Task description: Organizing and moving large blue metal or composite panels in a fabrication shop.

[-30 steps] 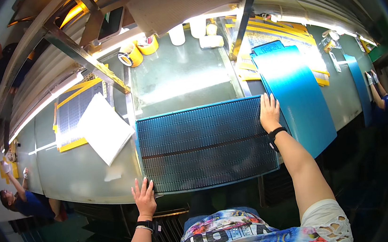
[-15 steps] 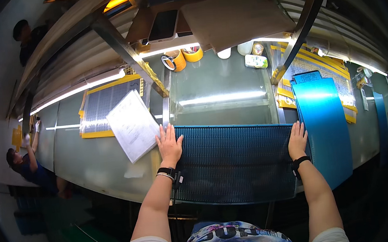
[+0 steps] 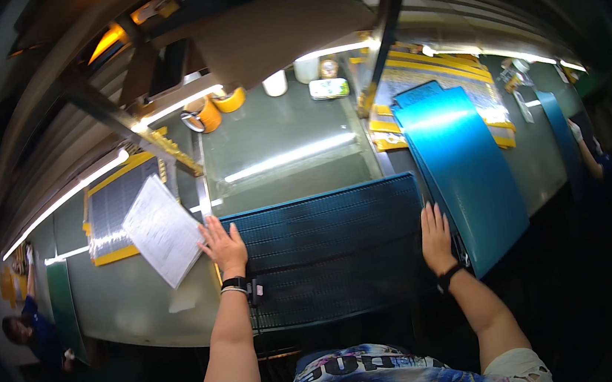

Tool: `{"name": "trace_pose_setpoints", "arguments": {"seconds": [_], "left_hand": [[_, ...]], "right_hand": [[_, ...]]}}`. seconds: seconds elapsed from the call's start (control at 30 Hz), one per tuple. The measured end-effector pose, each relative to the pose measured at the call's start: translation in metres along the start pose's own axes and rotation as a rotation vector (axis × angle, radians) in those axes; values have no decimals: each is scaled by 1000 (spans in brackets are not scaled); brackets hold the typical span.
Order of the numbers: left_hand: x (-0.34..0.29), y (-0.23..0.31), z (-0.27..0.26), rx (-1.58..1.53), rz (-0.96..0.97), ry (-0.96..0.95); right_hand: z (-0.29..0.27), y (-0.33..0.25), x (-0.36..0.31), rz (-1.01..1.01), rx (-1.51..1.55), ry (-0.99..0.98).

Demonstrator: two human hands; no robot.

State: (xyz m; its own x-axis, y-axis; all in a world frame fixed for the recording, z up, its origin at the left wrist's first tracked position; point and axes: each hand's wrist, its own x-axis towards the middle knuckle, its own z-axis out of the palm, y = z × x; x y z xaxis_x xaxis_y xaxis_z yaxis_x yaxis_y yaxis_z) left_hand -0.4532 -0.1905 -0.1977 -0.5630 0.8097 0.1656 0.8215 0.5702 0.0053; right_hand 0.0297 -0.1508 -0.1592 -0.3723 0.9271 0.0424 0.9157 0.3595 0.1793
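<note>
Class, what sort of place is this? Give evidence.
Probably a factory workshop: a long grey-green workbench under white tube lights, a dark-blue, ridged rectangular panel at its front edge, and a co-worker in a blue top farther along.

By my fingers (image 3: 219, 234), the dark panel (image 3: 328, 256) looks finely ridged, with a faint sheen. To the right, the blue sheet (image 3: 467, 166) is smooth and glossy, metal or plastic, I cannot tell. My surface (image 3: 279, 145) is smooth and shiny. The white sheet (image 3: 165, 232) at left looks like paper; the far brown board (image 3: 274, 30) looks matt.
</note>
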Motion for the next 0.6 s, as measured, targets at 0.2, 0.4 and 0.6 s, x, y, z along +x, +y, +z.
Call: {"name": "trace_pose_setpoints", "arguments": {"seconds": [0.2,0.4,0.6], "left_hand": [[-6,-4,-9,87,8,-20],[-104,1,-36,-109,123,-130],[-200,-16,-54,-131,114,-178]], "right_hand": [[-47,-9,-172,7,161,-224],[1,19,-181,850,1302,-136],[21,13,-155,800,1639,-349]]}}
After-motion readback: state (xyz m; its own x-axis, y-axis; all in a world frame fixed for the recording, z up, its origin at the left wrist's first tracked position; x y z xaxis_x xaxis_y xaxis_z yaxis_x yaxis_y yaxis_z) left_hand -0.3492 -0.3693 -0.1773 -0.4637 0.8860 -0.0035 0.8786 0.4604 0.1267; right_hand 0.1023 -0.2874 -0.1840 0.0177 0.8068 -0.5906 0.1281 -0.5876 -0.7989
